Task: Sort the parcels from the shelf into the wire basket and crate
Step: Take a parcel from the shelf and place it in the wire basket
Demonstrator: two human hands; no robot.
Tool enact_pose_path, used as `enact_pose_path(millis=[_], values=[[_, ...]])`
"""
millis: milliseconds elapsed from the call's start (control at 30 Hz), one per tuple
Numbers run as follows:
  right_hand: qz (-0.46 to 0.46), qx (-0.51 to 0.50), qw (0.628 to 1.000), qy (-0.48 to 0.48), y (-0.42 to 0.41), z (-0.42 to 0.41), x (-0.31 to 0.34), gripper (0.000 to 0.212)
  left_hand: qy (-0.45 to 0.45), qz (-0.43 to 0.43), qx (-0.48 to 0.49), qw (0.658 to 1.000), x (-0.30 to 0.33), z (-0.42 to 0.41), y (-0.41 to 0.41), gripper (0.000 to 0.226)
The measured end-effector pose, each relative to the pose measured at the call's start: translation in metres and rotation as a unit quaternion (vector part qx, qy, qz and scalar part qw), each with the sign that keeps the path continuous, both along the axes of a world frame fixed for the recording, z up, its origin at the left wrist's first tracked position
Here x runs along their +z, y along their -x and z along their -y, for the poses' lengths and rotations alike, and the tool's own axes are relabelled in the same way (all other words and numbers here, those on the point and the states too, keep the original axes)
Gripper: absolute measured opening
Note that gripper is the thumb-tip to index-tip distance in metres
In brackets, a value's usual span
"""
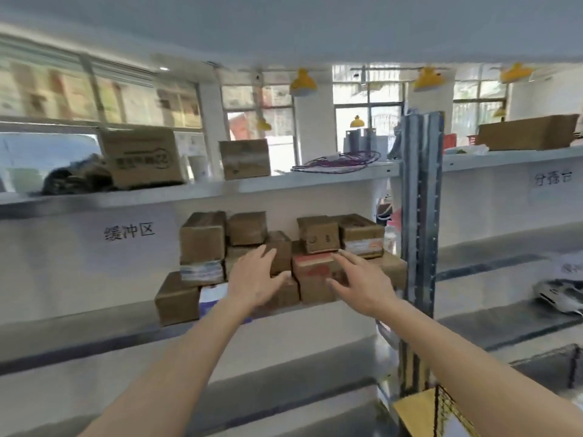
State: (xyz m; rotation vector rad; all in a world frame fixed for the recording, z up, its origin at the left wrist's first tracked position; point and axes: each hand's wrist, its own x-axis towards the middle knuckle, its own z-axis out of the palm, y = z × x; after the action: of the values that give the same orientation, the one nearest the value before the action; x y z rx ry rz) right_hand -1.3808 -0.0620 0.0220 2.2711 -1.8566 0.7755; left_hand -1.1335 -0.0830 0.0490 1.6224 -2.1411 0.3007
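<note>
The parcels (277, 257) are piled on the shelf (94, 316), left of the metal post (421, 247). The left hand (255, 279) and right hand (362, 285), fingers spread, reach toward the pile and hold nothing. Most sorting seems left; no basket or crate is surely visible.

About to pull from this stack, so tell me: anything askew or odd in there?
The bottom-left box sits turned, sticking out past the shelf edge. Otherwise the parcels are just loosely stacked. Both hands, left and right, are open, holding nothing.
</note>
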Motion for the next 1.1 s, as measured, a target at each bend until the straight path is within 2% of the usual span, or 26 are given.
enact_pose_path(millis=[300, 433, 567, 733, 933, 1000, 1100], values=[[0.006, 0.106, 0.994, 0.013, -0.186, 0.023, 0.037, 0.065, 0.011, -0.036, 0.132, 0.99, 0.019, -0.026, -0.183, 0.073], [0.029, 0.107, 0.994, 0.009, -0.245, 0.046, 0.048, 0.066, 0.009, -0.048, 0.144, 0.988, 0.024, -0.014, -0.238, 0.073], [0.063, 0.087, 0.994, -0.008, -0.279, 0.075, 0.053, 0.067, 0.003, -0.062, 0.112, 0.992, 0.027, 0.015, -0.277, 0.071], [0.107, 0.041, 0.993, -0.013, -0.299, 0.107, 0.057, 0.066, -0.013, -0.101, 0.07, 0.992, 0.031, 0.057, -0.298, 0.074], [0.128, -0.005, 0.992, -0.015, -0.303, 0.132, 0.049, 0.067, -0.031, -0.138, 0.018, 0.99, 0.03, 0.096, -0.278, 0.073], [0.138, -0.006, 0.99, -0.021, -0.301, 0.14, 0.047, 0.068, -0.035, -0.145, 0.001, 0.989, 0.029, 0.106, -0.27, 0.069], [0.174, 0.01, 0.984, -0.025, -0.298, 0.152, 0.049, 0.068, -0.058, -0.17, -0.009, 0.984, 0.029, 0.122, -0.26, 0.076]])
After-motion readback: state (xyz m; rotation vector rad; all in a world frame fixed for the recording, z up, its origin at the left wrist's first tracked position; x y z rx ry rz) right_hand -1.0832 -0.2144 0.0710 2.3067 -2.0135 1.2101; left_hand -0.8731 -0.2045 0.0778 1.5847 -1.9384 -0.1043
